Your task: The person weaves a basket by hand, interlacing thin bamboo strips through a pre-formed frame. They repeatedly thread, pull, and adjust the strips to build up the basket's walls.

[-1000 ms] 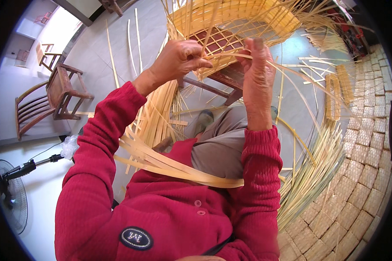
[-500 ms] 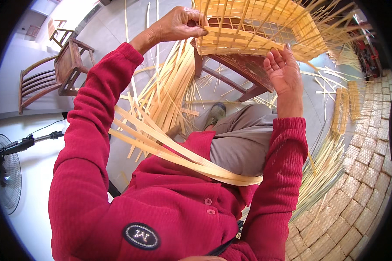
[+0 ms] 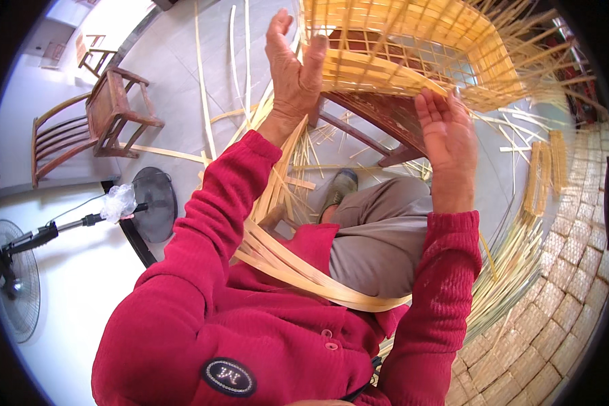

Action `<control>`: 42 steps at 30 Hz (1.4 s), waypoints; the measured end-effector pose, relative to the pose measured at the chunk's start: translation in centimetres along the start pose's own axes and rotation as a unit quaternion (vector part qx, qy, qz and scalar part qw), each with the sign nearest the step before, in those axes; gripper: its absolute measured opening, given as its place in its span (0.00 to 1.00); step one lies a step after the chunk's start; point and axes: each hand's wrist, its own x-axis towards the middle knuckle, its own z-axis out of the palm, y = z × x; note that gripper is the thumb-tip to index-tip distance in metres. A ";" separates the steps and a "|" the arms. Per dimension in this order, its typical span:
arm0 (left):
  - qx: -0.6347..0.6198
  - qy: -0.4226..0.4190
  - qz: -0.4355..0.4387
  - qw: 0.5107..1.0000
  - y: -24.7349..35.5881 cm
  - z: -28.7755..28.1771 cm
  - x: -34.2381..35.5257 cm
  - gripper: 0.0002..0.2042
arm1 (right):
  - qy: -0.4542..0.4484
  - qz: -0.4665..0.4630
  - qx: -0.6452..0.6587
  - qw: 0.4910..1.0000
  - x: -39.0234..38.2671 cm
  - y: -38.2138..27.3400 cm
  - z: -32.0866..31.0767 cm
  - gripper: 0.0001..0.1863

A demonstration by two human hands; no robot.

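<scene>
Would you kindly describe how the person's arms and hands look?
The crimson sleeves are ribbed knit, somewhat creased, and end in cuffs near the wrists. The left hand and right hand are both bare and ungloved.

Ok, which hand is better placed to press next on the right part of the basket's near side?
Likely the right hand: its fingers are up against that part of the basket. The left hand stands open by the left end; whether it touches the basket is unclear.
</scene>
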 end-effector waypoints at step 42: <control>-0.088 -0.363 0.188 0.908 7.0 5.9 4.5 0.07 | -0.111 -0.158 -0.110 0.975 -0.1 -1.1 2.5 0.16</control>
